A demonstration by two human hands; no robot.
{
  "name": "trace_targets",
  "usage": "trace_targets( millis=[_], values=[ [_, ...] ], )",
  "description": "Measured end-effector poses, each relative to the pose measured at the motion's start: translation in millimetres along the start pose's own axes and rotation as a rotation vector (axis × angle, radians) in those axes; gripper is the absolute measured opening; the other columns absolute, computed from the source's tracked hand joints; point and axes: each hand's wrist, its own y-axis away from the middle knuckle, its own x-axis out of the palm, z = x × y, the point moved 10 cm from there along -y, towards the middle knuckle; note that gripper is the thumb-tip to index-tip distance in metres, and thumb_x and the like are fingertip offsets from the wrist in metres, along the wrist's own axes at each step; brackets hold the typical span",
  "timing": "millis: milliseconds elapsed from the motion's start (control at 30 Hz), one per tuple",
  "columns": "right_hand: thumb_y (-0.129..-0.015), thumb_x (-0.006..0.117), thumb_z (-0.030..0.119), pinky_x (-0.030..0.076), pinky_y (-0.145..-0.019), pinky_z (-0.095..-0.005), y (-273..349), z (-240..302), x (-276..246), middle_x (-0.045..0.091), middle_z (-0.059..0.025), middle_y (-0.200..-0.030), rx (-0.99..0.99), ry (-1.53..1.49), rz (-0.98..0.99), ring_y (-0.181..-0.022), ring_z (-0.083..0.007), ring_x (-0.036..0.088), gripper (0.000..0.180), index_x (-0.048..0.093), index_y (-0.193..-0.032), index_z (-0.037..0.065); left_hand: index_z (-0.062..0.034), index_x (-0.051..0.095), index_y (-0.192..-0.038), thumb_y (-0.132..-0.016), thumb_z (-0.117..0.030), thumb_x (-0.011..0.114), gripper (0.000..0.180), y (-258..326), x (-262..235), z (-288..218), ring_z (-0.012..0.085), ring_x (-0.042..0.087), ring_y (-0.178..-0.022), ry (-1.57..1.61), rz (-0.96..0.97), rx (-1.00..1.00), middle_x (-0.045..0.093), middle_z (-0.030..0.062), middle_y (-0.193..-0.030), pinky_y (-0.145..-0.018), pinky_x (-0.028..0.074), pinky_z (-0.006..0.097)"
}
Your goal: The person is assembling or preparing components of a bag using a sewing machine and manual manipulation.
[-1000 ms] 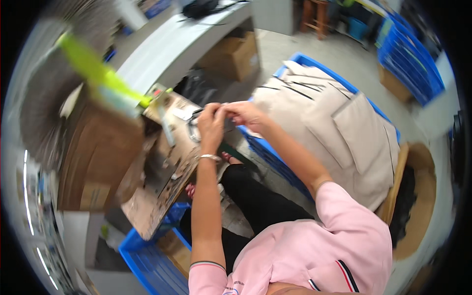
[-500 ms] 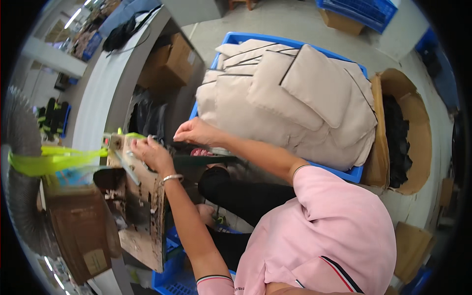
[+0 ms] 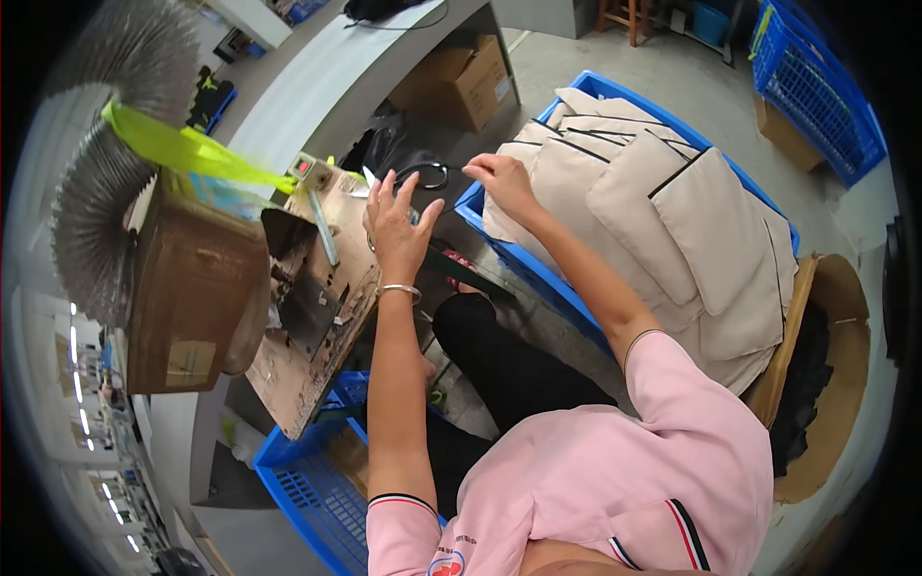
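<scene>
My left hand (image 3: 398, 228) is over the edge of a worn wooden board (image 3: 360, 278), its fingers spread and the thumb apart. A pale pointed piece (image 3: 369, 177) shows beside its fingertips; I cannot make out its kind. To the right, my right hand (image 3: 507, 184) is closed in a pinch near the corner of a blue crate (image 3: 471, 206). A thin black cord (image 3: 434, 169) loops from its fingertips toward my left hand. Bright yellow-green strip (image 3: 206, 158) stretches to a small metal block with a red spot (image 3: 304, 167) on the board.
Beige cushion-like pieces with black edging (image 3: 715, 226) fill the crate. A cardboard box (image 3: 845, 432) holding black material stands at right. A brown machine housing (image 3: 192, 302) and grey flexible duct (image 3: 91, 206) are at left. Another blue crate (image 3: 312, 494) sits below the board.
My view has swung left, so the scene sits further right. My left hand has lifted off the board and spread its fingers. The right hand stays pinched; a black cord now shows at it.
</scene>
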Motion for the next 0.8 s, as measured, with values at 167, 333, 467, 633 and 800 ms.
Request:
trace_targets(
  millis=[167, 333, 467, 633, 800],
  values=[
    [-0.085, 0.071, 0.024, 0.05, -0.066, -0.0351, -8.5, 10.7, 25.8, 0.069, -0.0102, -0.079, -0.037, -0.304, 0.139, -0.072, -0.0231, 0.066, 0.02, 0.075, -0.091, 0.005, -0.0159, 0.049, -0.144, -0.083, -0.035, 0.073, 0.068, -6.4, -5.2, -11.2, 0.0366, 0.039, -0.137, 0.009, -0.058, -0.01, 0.047, 0.016, -0.146, -0.112, 0.028, 0.052],
    [-0.089, 0.061, 0.019, 0.046, -0.075, -0.0403, 14.9, 83.7, 74.9, 0.06, -0.0131, -0.083, -0.36, -0.07, 0.384, -0.084, -0.031, 0.059, 0.02, 0.072, -0.1, 0.007, -0.0133, 0.07, -0.11, -0.075, -0.017, 0.066, 0.036, 2.9, -28.3, -1.1, 0.0399, 0.049, -0.127, 0.067, -0.199, 0.114, 0.057, 0.0202, -0.133, -0.111, 0.029, 0.052],
    [-0.091, 0.063, 0.012, 0.046, -0.073, -0.0306, 13.4, 58.3, 53.4, 0.064, -0.0092, -0.086, -0.249, -0.16, 0.392, -0.081, -0.0199, 0.061, 0.02, 0.071, -0.104, 0.0, -0.0078, 0.071, -0.093, -0.075, -0.013, 0.058, 0.023, 1.0, -3.6, 12.9, 0.0377, 0.049, -0.127, 0.3, -0.161, -0.094, 0.063, 0.0198, -0.123, -0.11, 0.03, 0.052],
    [-0.093, 0.064, 0.008, 0.046, -0.072, -0.0259, 18.6, 49.9, 50.7, 0.065, -0.0053, -0.085, -0.21, -0.116, 0.386, -0.078, -0.0119, 0.058, 0.012, 0.069, -0.099, -0.002, -0.0151, 0.07, -0.1, -0.088, -0.028, 0.064, 0.019, 12.1, -9.7, 18.3, 0.0315, 0.04, -0.136, 0.121, -0.093, -0.15, 0.057, 0.0107, -0.133, -0.111, 0.019, 0.064],
    [-0.094, 0.064, 0.009, 0.046, -0.071, -0.0254, 12.2, 57.8, 34.4, 0.064, -0.004, -0.081, -0.165, -0.08, 0.386, -0.076, -0.0108, 0.057, 0.014, 0.069, -0.098, -0.004, -0.0155, 0.068, -0.094, -0.092, -0.023, 0.057, 0.013, 11.4, 0.7, 29.1, 0.0309, 0.04, -0.136, 0.049, -0.155, -0.246, 0.055, 0.0101, -0.136, -0.109, 0.017, 0.069]
  ],
)
